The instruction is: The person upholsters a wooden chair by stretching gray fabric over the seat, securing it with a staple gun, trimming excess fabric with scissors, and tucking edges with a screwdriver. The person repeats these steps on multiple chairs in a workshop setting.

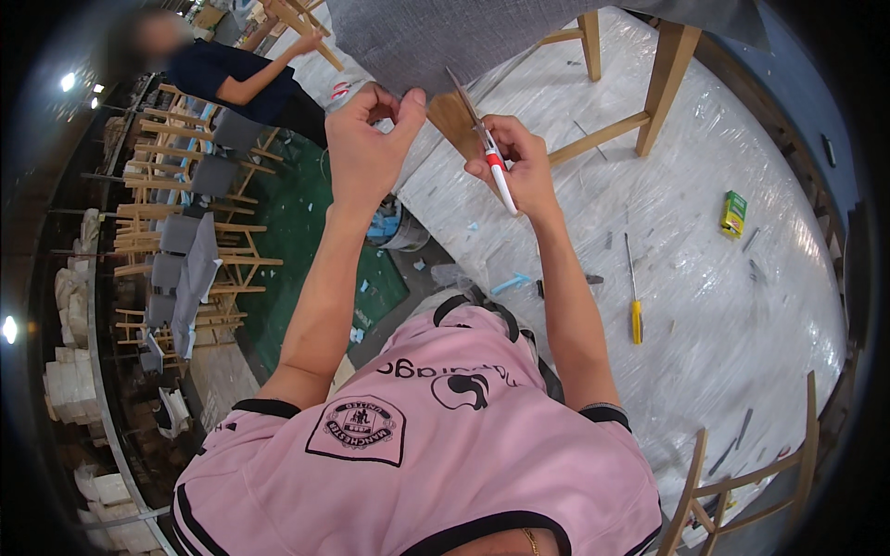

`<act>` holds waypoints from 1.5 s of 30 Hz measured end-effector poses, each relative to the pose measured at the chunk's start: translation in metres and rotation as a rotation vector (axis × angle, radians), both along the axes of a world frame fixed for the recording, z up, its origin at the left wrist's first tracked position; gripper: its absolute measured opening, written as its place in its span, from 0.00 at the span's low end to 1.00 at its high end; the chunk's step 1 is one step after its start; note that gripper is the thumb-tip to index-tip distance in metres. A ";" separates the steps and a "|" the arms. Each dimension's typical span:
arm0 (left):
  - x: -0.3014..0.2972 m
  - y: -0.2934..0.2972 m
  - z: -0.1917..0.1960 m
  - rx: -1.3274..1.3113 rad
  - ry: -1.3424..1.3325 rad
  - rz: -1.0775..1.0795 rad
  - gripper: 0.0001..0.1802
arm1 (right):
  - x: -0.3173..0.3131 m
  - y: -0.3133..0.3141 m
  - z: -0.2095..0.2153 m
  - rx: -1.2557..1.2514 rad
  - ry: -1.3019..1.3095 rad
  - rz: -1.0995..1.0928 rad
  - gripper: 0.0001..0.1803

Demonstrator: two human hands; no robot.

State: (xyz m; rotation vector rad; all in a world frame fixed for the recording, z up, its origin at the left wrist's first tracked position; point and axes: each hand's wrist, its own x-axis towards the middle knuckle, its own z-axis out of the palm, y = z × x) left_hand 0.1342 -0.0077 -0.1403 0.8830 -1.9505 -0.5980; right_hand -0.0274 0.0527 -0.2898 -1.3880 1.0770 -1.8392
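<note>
My right hand [519, 167] is closed around the red-and-white handle of a pair of scissors [495, 159]. Their metal blades point up toward a piece with grey fabric [436, 42]. A wooden leg [451, 120] shows just behind the blades. At the fabric's near edge, my left hand [371, 139] has thumb and fingertips pinched together. What lies in that pinch is too small to make out. A small red-and-white thing [341, 90] shows beside the left fingers; I cannot tell if they touch it. Other wooden legs [669, 88] stand to the right under the grey fabric.
Plastic film covers the work surface [593, 389]. On it lie a yellow-handled screwdriver [636, 315], a green-and-yellow box [733, 214] and a light-blue tool [511, 284]. A bucket [399, 227] stands below. Grey chairs [181, 246] are stacked left; another person [232, 79] works at far left.
</note>
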 end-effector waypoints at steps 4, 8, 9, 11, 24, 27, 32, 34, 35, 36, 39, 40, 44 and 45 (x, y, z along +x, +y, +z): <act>0.002 -0.001 0.003 0.003 -0.016 0.003 0.19 | -0.002 0.010 -0.022 -0.002 -0.022 -0.062 0.31; 0.007 0.005 0.015 0.040 -0.086 0.010 0.19 | -0.020 0.047 -0.116 0.251 0.002 -0.312 0.31; 0.013 0.006 0.018 0.110 -0.103 0.006 0.18 | -0.028 0.064 -0.141 0.413 0.041 -0.364 0.31; 0.015 0.008 0.015 -0.040 -0.081 0.009 0.21 | -0.037 0.093 -0.186 0.720 0.351 -0.611 0.26; -0.011 -0.021 0.036 -0.965 -0.247 -0.186 0.07 | -0.040 0.057 -0.106 0.495 0.125 -0.377 0.18; -0.010 -0.018 0.040 -0.846 -0.167 -0.168 0.05 | -0.013 0.017 0.006 0.140 -0.309 -0.163 0.20; -0.014 -0.015 0.046 -0.868 -0.188 -0.123 0.06 | 0.009 -0.011 0.088 0.028 -0.411 -0.072 0.21; -0.014 -0.015 0.044 -0.880 -0.188 -0.114 0.06 | 0.011 -0.019 0.088 0.059 -0.458 -0.087 0.21; -0.013 -0.015 0.045 -0.853 -0.174 -0.110 0.07 | 0.010 -0.018 0.088 0.077 -0.439 -0.065 0.21; -0.012 -0.013 0.042 -0.815 -0.164 -0.107 0.07 | 0.008 -0.013 0.088 0.105 -0.423 -0.045 0.20; -0.012 -0.012 0.038 -0.721 -0.123 -0.096 0.07 | 0.009 -0.002 0.098 0.134 -0.426 0.041 0.20; -0.013 -0.011 0.038 -0.691 -0.107 -0.093 0.07 | 0.010 0.001 0.100 0.134 -0.434 0.072 0.20; -0.015 -0.002 0.052 -0.699 -0.211 -0.099 0.41 | 0.008 -0.003 0.094 0.079 -0.629 0.087 0.22; -0.018 0.006 0.056 -0.609 -0.213 -0.052 0.42 | 0.010 -0.005 0.099 0.065 -0.635 0.064 0.23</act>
